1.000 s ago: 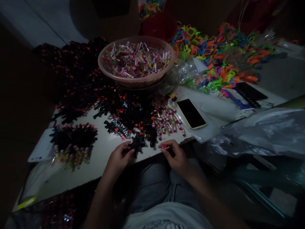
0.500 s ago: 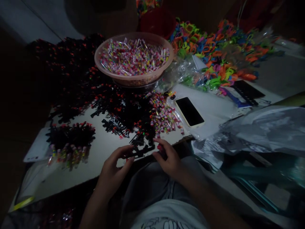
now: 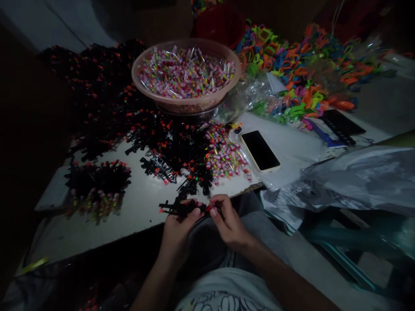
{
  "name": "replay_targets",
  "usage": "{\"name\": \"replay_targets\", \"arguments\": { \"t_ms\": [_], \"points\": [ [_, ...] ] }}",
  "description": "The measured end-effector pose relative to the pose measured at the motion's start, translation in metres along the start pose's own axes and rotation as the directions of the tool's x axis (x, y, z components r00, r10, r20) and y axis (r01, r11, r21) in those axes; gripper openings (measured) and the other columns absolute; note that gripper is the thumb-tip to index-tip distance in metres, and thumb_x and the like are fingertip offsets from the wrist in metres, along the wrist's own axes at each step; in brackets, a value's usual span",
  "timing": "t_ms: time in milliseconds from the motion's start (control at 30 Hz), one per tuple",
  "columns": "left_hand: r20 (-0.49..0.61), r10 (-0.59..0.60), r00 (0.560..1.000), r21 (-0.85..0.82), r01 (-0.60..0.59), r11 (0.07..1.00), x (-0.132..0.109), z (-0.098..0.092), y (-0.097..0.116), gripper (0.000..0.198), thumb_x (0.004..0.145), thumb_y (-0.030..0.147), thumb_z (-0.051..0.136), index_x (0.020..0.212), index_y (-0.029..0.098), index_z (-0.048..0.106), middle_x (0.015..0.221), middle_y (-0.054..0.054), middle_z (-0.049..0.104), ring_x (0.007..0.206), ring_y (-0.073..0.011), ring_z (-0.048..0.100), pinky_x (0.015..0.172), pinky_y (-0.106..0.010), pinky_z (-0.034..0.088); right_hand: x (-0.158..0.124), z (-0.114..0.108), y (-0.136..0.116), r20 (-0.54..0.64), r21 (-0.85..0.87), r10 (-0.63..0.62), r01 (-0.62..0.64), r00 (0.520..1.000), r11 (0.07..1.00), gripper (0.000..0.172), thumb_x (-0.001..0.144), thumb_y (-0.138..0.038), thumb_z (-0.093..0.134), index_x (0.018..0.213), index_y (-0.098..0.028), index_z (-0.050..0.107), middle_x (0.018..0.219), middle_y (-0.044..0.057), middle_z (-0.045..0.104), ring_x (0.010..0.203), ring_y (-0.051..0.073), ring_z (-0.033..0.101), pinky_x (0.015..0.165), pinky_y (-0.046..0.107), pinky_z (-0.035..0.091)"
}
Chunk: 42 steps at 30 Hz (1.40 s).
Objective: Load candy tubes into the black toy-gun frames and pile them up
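My left hand (image 3: 177,226) is closed on a small black toy gun (image 3: 175,208) with an orange tip, held just over the near edge of the white board (image 3: 136,207). Beside it, my right hand (image 3: 227,220) pinches a small candy tube (image 3: 209,209) against the rear end of the toy. A loose heap of candy tubes (image 3: 225,157) lies just beyond my hands. Black toy guns (image 3: 155,142) are strewn over the board in a big pile.
A pink basket (image 3: 186,103) full of candy tubes stands behind the pile. A phone (image 3: 260,150) lies face up at the right. A finished bundle (image 3: 97,185) sits at the left. Colourful plastic pieces (image 3: 292,69) and clear bags (image 3: 356,177) fill the right side.
My left hand lifted a black toy gun off the board and brought it toward me. My right hand came in with the candy tube to meet it.
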<state>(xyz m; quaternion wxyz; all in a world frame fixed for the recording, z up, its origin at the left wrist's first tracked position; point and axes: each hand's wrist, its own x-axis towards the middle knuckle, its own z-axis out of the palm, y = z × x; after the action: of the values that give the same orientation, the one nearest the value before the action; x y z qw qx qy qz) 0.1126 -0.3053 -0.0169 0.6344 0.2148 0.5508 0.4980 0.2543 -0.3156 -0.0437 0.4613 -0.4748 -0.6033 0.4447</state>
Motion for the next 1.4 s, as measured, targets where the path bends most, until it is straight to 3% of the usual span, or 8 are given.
{"name": "replay_targets", "arguments": {
  "t_ms": [333,533,700,867,1067,1200,1333,1400],
  "points": [
    [0.019,0.060,0.998,0.093,-0.061,0.994,0.000,-0.005,0.002,0.036,0.055,0.027,0.084,0.084,0.014,0.067,0.080,-0.005,0.073,0.077,-0.0180,0.068,0.078,-0.031,0.053,0.002,-0.004,-0.004,0.007,-0.125,-0.059,0.059,0.998,0.990,0.005,0.092,-0.025,0.045,0.094,-0.022,0.049,0.086,0.003,0.063,0.080,0.017,0.060,0.071,0.027,0.044],
    [0.007,0.065,0.998,0.103,-0.066,0.993,0.003,-0.007,0.001,0.039,0.052,0.028,0.085,0.084,0.014,0.066,0.080,-0.005,0.073,0.076,-0.0181,0.068,0.079,-0.032,0.053,0.003,-0.004,-0.004,-0.076,-0.099,-0.110,0.102,0.991,0.990,0.004,0.092,-0.024,0.045,0.095,-0.023,0.047,0.087,0.003,0.061,0.080,0.016,0.059,0.071,0.026,0.045],
    [0.022,0.068,0.997,0.084,-0.070,0.994,0.000,-0.006,0.000,0.036,0.055,0.027,0.084,0.084,0.013,0.068,0.081,-0.006,0.073,0.078,-0.0184,0.068,0.080,-0.032,0.053,0.006,-0.005,-0.010,-0.030,-0.251,-0.132,0.120,0.991,0.960,0.002,0.091,-0.022,0.044,0.091,-0.022,0.046,0.085,0.005,0.060,0.080,0.018,0.058,0.072,0.030,0.045],
    [-0.006,0.055,0.998,0.084,-0.054,0.995,-0.002,-0.006,0.002,0.036,0.055,0.026,0.084,0.085,0.012,0.067,0.078,-0.006,0.073,0.074,-0.0185,0.068,0.074,-0.030,0.054,0.006,-0.006,-0.013,0.150,-0.358,-0.078,0.127,0.986,0.925,0.006,0.091,-0.026,0.044,0.092,-0.020,0.045,0.087,0.007,0.061,0.081,0.020,0.059,0.071,0.031,0.046],
    [-0.005,-0.011,1.000,0.083,0.011,0.996,-0.003,-0.007,-0.005,0.035,0.060,0.027,0.082,0.087,0.011,0.067,0.078,-0.005,0.072,0.071,-0.0157,0.067,0.070,-0.025,0.052,0.002,0.005,-0.009,0.156,-0.660,-0.109,0.185,0.982,0.728,0.011,0.087,-0.028,0.048,0.084,-0.018,0.050,0.073,0.008,0.062,0.067,0.022,0.058,0.065,0.033,0.043],
    [-0.033,-0.017,0.999,0.074,0.020,0.997,-0.001,-0.008,-0.001,0.045,0.057,0.031,0.083,0.093,0.012,0.065,0.082,-0.006,0.072,0.075,-0.0175,0.067,0.072,-0.026,0.052,0.010,0.001,-0.010,0.204,-0.624,-0.047,0.167,0.978,0.763,0.014,0.088,-0.032,0.052,0.087,-0.017,0.052,0.077,0.007,0.063,0.071,0.021,0.059,0.067,0.031,0.044],
    [-0.175,0.167,0.970,0.264,-0.117,0.957,0.017,-0.036,0.034,0.054,0.058,0.043,0.080,0.101,0.014,0.065,0.078,-0.004,0.071,0.070,-0.0180,0.067,0.065,-0.026,0.053,0.031,-0.026,-0.001,0.113,-0.654,-0.130,0.173,0.985,0.736,0.044,0.083,-0.046,0.060,0.114,-0.016,0.051,0.109,0.012,0.061,0.102,0.027,0.055,0.086,0.039,0.041],
    [-0.190,0.362,0.913,0.458,-0.243,0.855,0.031,-0.061,0.059,0.049,0.059,0.045,0.078,0.097,0.015,0.066,0.076,-0.002,0.068,0.069,-0.0153,0.065,0.064,-0.024,0.051,0.042,-0.042,0.009,-0.017,-0.747,-0.126,0.071,0.992,0.661,0.038,0.087,-0.041,0.055,0.118,-0.019,0.053,0.114,0.011,0.059,0.107,0.028,0.051,0.089,0.041,0.038]
  ]
}}
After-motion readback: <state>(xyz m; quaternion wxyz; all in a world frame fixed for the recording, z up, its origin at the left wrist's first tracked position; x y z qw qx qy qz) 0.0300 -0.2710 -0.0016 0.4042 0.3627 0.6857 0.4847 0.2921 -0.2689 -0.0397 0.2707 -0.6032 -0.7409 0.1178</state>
